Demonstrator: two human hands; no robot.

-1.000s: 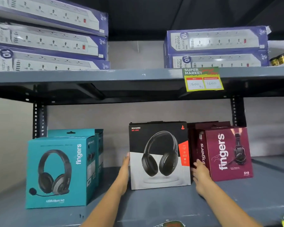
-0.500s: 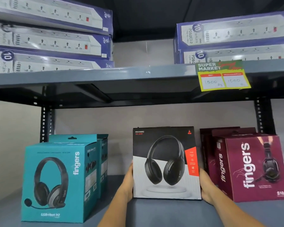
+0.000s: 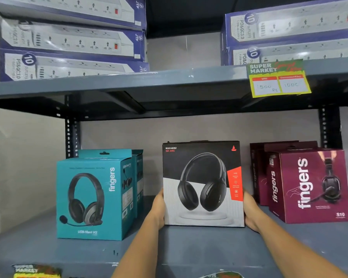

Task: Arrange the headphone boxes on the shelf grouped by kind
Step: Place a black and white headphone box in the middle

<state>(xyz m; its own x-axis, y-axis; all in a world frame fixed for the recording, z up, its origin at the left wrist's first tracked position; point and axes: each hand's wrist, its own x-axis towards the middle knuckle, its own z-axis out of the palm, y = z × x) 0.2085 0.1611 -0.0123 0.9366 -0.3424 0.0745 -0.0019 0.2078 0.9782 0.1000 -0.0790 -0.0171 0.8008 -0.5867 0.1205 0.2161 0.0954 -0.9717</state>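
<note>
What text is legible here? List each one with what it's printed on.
"ROCKERZ 551 ANC": black-and-white box held between left hand and right hand.
"fingers", "USB-Ment H2" (soft): teal box.
"fingers", "S10": maroon box.
"SUPER MARKET", "500 Rs", "1000": price tag.
"10 OUTLETS", "PD&QC3.0": power strip boxes.
Fine print elsewhere: too blurred.

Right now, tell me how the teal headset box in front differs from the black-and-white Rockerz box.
The teal box stands free on the shelf, untouched; the Rockerz box is held between the left hand and right hand. The teal box pictures a headset with a microphone boom; the Rockerz box pictures none. The teal box is turned to show a side; the Rockerz box faces front. Both stand upright.
</note>
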